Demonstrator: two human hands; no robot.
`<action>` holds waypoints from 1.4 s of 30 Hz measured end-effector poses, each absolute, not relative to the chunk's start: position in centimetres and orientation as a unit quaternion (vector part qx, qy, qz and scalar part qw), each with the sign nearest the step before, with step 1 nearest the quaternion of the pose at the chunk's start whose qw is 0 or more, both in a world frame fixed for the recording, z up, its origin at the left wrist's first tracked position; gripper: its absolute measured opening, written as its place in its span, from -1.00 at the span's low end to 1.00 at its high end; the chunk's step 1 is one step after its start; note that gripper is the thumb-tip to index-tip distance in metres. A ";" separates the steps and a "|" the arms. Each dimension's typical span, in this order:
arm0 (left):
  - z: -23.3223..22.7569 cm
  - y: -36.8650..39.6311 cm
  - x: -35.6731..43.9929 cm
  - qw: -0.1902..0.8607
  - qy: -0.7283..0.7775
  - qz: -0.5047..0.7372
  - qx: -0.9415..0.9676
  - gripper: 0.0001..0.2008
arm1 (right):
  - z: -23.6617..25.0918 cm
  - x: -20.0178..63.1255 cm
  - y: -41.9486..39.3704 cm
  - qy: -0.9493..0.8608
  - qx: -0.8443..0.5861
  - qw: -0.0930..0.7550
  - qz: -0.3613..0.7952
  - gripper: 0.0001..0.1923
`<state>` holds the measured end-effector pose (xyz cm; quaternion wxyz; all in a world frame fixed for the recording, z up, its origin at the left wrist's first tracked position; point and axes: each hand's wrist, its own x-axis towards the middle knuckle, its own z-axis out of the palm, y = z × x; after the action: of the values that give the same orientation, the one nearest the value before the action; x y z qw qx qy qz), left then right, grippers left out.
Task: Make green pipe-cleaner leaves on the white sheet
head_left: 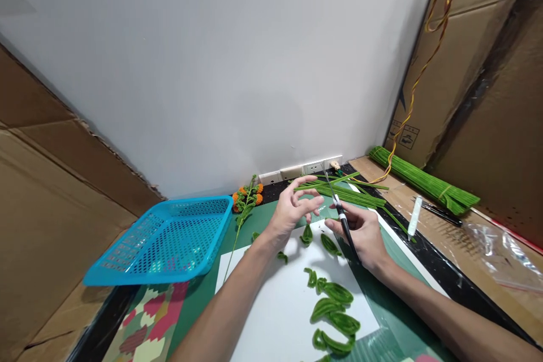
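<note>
My right hand [365,233] grips a thin black-handled tool [344,224] that slants up and away from me, its metal tip near loose green pipe cleaners [347,192]. My left hand [293,205] hovers just left of it with fingers spread and nothing in it. Under both hands lies a white sheet [275,305] on a green cutting mat [203,288]. Several looped green pipe-cleaner leaves [335,311] lie on the sheet, with one small leaf [306,234] right below my left hand.
A blue mesh basket [165,240] sits tilted at the left. An orange-flowered stem [245,201] lies beside it. At the right are a bundle of green pipe cleaners [424,180], a white pen-like tool [414,216], a clear plastic bag [496,249] and cardboard boxes [462,62].
</note>
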<state>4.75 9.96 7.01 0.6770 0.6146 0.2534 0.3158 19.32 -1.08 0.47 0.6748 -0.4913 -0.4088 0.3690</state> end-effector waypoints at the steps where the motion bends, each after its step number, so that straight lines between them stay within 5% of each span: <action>1: 6.8 9.8 5.0 0.675 0.260 0.302 0.622 -0.35 | 0.6 19.4 -1.0 -0.405 -0.490 0.680 0.366 -0.43; 6: 6.3 9.1 5.7 0.671 0.258 0.273 0.639 -0.54 | 1.3 19.6 -1.1 -0.403 -0.489 0.678 0.372 -0.42; 29: 7.4 11.0 3.9 0.653 0.299 0.250 0.649 -0.64 | 1.0 19.2 -1.2 -0.389 -0.493 0.682 0.375 -0.52; 42: 6.0 8.3 5.8 0.722 0.246 0.356 0.540 -0.48 | 0.1 18.6 -1.2 -0.411 -0.453 0.673 0.415 -0.53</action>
<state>5.81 8.32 6.00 0.7218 0.5400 0.2459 0.3563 18.55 -1.20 0.12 0.6734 -0.4530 -0.4115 0.4148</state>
